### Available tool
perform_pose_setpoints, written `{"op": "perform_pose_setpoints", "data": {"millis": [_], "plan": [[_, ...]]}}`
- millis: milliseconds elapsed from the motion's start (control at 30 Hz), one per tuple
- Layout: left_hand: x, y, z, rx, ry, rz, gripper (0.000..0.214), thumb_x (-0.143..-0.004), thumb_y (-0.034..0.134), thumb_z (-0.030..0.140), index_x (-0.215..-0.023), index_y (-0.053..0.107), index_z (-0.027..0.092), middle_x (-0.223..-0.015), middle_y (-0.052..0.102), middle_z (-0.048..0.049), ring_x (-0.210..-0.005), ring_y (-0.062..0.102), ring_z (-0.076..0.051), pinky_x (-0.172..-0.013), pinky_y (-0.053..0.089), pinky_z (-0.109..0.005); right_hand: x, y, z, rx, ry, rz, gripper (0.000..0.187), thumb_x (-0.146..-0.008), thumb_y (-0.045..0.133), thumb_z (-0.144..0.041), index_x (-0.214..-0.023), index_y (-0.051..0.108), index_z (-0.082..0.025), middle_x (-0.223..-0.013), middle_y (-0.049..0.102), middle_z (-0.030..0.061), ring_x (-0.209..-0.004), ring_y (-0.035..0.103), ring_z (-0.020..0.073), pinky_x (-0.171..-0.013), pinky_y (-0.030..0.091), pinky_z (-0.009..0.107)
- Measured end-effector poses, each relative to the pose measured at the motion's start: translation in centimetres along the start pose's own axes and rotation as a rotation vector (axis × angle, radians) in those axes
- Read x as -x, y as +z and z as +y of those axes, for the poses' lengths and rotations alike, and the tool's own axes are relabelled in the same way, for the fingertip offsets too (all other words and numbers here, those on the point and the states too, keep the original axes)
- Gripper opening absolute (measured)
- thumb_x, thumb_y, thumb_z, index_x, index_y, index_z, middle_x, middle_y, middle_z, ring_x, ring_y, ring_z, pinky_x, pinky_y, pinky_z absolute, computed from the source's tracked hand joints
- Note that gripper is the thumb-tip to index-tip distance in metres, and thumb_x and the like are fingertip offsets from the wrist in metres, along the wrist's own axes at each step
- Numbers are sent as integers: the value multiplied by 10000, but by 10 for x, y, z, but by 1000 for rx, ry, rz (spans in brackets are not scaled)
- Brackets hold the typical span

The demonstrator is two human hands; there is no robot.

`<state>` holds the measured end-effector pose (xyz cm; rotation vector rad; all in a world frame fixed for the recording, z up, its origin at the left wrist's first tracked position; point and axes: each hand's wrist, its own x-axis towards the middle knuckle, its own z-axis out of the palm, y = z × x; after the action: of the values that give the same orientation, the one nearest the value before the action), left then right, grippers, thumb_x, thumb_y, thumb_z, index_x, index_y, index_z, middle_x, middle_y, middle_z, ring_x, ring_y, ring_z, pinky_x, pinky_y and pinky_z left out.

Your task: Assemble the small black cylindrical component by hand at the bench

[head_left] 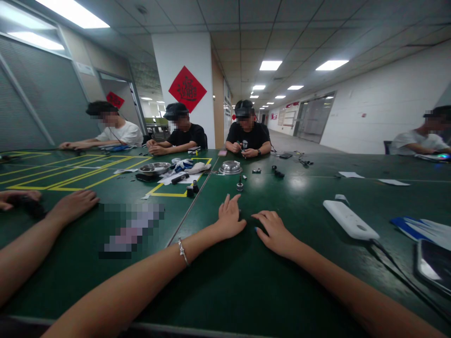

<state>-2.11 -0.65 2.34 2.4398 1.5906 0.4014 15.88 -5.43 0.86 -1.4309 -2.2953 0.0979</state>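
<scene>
My left hand (230,218) is over the green table (218,291), fingers apart and a silver bracelet (182,251) on its wrist. A tiny dark spot shows by its thumb, too small to name; I see nothing gripped. My right hand (275,234) rests just to the right, its fingers stretched toward the left hand and its thumb below them. The two hands do not touch. Just beyond them stands a small metal part (240,186) with a dark upright tip. Farther off is a shiny upturned metal bowl (230,167).
A neighbour's hand (75,205) lies at the left beside a pixelated flat object (136,230). To the right are a white power bank-like device (348,219) with a cable, a glove (423,230) and a phone (437,263). Several people sit across the table.
</scene>
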Motion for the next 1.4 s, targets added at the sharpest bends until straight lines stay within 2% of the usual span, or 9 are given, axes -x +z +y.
{"op": "perform_pose_setpoints", "data": {"millis": [100, 200, 433, 633, 767, 900, 1033, 1233, 1400], "plan": [[-9, -8, -11, 23, -86, -33, 815, -720, 483, 256, -1406, 70, 104, -1510, 110, -141, -1394, -19, -299, -1121, 126, -468, 0, -3, 0, -14, -8, -40, 426, -860, 448, -223, -1281, 463, -160, -1220, 500, 130, -1125, 434, 244, -951, 367, 409], [-15, -17, -22, 81, -62, -59, 786, -724, 480, 217, -1395, 87, 106, -1463, 262, -156, -1383, 151, -263, -1121, 157, -445, 0, -5, 0, -35, -23, -65, 437, -874, 426, -243, -1306, 434, -176, -1235, 499, 123, -1131, 436, 242, -952, 359, 416], [-15, -17, -28, -43, 230, -111, 337, -770, 469, 143, -1093, 539, 210, -1260, 537, -40, -1323, 302, -236, -1102, 214, -449, 0, -5, -2, -45, -12, -72, 455, -869, 426, -233, -1317, 420, -159, -1228, 493, 126, -1116, 437, 244, -950, 352, 407], [-11, 0, -19, 189, 452, 40, 205, -812, 485, 158, -1004, 555, 175, -1054, 609, -69, -1046, 541, -199, -972, 397, -376, -1, -2, 1, -42, -5, -44, 460, -849, 460, -222, -1306, 431, -173, -1199, 509, 126, -1093, 450, 247, -936, 354, 403], [-6, 14, -7, 376, 397, 118, 410, -790, 521, 213, -1189, 442, 164, -1228, 521, -113, -1191, 447, -234, -1046, 316, -424, -3, -2, 4, -73, -18, 23, 507, -838, 487, -224, -1333, 387, -186, -1202, 516, 118, -1072, 482, 235, -919, 369, 394], [-10, 15, -9, 559, 368, 39, 624, -744, 425, 126, -1330, 209, 145, -1328, 441, -135, -1280, 354, -215, -1088, 230, -444, -3, -2, 5, -61, -76, 21, 479, -849, 486, -236, -1322, 418, -207, -1237, 510, 105, -1095, 481, 230, -915, 379, 390], [-19, 2, -22, 562, 150, -20, 651, -732, 350, 98, -1341, 118, 101, -1337, 435, -163, -1308, 325, -211, -1079, 231, -447, -2, -3, 3, -26, -168, -21, 365, -881, 452, -235, -1238, 529, -231, -1242, 521, 85, -1107, 474, 223, -919, 375, 396], [-17, -11, -36, 60, 62, -150, 637, -756, 531, 340, -1308, 328, 95, -1437, 317, -165, -1392, 28, -309, -1108, 57, -498, -4, -11, 0, -36, -161, 43, 214, -824, 553, -225, -1018, 642, -216, -1033, 614, 65, -965, 537, 214, -826, 421, 375], [-15, -1, -31, -28, 109, 53, 362, -812, 519, 384, -1089, 573, 158, -1174, 576, -106, -1227, 400, -291, -1017, 310, -431, -7, -13, 5, -230, -4, 235, 187, -794, 537, -156, -976, 566, -188, -924, 634, 55, -865, 587, 194, -790, 451, 360]]}}
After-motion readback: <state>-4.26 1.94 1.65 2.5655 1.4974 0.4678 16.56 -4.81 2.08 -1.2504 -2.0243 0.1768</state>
